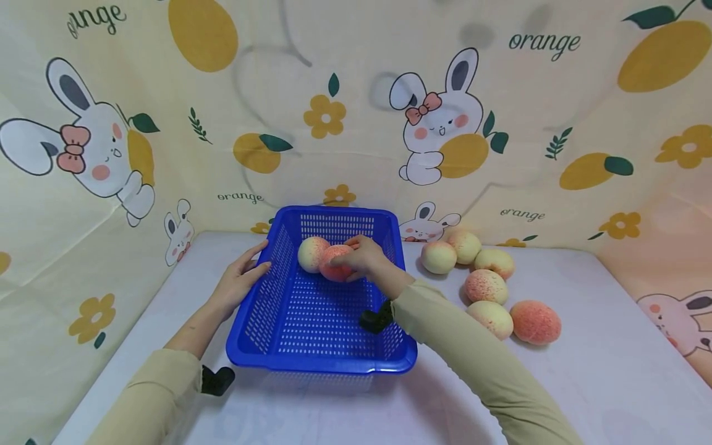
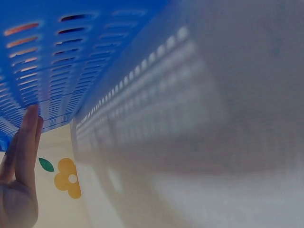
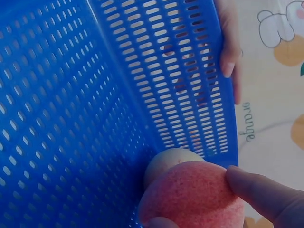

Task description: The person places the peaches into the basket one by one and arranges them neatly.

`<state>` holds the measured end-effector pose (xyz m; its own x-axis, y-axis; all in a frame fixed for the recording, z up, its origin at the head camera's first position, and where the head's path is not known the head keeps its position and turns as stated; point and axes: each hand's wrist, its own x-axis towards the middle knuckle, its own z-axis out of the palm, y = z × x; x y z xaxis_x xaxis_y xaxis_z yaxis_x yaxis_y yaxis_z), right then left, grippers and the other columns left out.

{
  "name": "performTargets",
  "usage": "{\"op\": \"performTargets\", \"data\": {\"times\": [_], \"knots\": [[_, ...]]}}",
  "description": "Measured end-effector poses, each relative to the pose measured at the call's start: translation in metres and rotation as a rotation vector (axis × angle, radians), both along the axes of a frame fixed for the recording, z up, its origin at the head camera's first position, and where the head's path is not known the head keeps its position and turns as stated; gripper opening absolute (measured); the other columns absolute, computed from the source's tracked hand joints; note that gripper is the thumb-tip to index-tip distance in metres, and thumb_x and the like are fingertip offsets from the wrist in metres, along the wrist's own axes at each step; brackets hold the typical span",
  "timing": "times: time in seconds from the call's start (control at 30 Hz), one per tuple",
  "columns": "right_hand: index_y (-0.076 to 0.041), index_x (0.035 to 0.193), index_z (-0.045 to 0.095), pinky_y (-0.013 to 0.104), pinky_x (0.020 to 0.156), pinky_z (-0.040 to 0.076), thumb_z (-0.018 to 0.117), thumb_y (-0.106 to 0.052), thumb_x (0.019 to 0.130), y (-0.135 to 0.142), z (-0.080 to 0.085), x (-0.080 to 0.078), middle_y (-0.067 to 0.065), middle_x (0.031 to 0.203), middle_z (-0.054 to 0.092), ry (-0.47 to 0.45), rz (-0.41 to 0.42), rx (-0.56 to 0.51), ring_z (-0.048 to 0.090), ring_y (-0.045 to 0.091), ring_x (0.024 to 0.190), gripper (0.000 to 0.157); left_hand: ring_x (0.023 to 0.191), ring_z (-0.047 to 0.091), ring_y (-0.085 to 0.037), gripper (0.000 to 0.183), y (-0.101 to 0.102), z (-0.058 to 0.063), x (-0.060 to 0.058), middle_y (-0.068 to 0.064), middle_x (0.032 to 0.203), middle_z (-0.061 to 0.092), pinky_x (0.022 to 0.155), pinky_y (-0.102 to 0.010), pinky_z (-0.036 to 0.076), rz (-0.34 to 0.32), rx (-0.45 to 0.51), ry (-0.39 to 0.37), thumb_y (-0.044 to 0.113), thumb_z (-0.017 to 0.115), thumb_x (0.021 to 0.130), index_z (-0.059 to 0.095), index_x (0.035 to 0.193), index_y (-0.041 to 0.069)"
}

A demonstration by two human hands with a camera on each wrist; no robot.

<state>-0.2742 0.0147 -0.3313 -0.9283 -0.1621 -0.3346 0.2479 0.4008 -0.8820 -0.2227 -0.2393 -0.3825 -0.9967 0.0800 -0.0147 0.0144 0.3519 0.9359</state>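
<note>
A blue slotted basket point(image 1: 311, 355) stands on the white table. My right hand point(image 1: 361, 259) reaches into it and grips a red-speckled peach point(image 1: 335, 262), which touches a paler peach point(image 1: 311, 253) lying in the basket. In the right wrist view my fingertips point(image 3: 259, 190) curl round the red peach point(image 3: 190, 194), with the pale peach point(image 3: 171, 159) just behind it. My left hand point(image 1: 241, 278) lies with straight fingers against the basket's left wall; the left wrist view shows those fingers point(image 2: 23, 142) flat on the blue wall point(image 2: 52, 61).
Several more peaches lie on the table right of the basket, among them a pale one point(image 1: 438, 257) and a red one point(image 1: 535, 322). A cloth printed with rabbits and oranges point(image 1: 439, 117) walls in the table at the back and sides.
</note>
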Motion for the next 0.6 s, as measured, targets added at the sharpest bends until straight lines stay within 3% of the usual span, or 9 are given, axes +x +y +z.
{"op": "performTargets", "data": {"times": [0.17,0.37,0.6], "knots": [[0.003,0.133,0.044,0.041,0.073,0.059,0.076,-0.003,0.078,-0.001,-0.0019,-0.001,0.022,0.134,0.046,0.01,-0.007,0.009,0.059,0.037,0.111,0.064,0.103,0.065,-0.032,0.059,-0.0001,-0.0006,-0.0004,-0.029,0.137,0.047,0.076,-0.033,0.059,0.003,-0.008,0.001,0.03,0.046,0.102,0.02,0.154,0.022],[0.009,0.122,0.05,0.041,0.074,0.059,0.072,0.012,0.074,-0.0031,-0.0072,-0.0032,0.025,0.127,0.047,0.02,-0.036,0.003,0.066,0.037,0.095,0.053,0.105,0.064,-0.035,0.059,0.0003,-0.0007,0.0,-0.029,0.139,0.046,0.076,-0.034,0.059,0.004,-0.009,0.004,0.03,0.046,0.102,0.02,0.154,0.022],[0.007,0.122,0.054,0.043,0.082,0.057,0.07,0.006,0.079,0.0005,-0.0094,-0.0037,0.023,0.129,0.05,0.022,0.026,-0.011,0.06,0.038,0.111,0.045,0.107,0.063,-0.037,0.059,0.0005,0.0001,0.0007,-0.029,0.14,0.044,0.077,-0.035,0.059,0.005,-0.005,-0.001,0.029,0.046,0.102,0.02,0.154,0.022]]}}
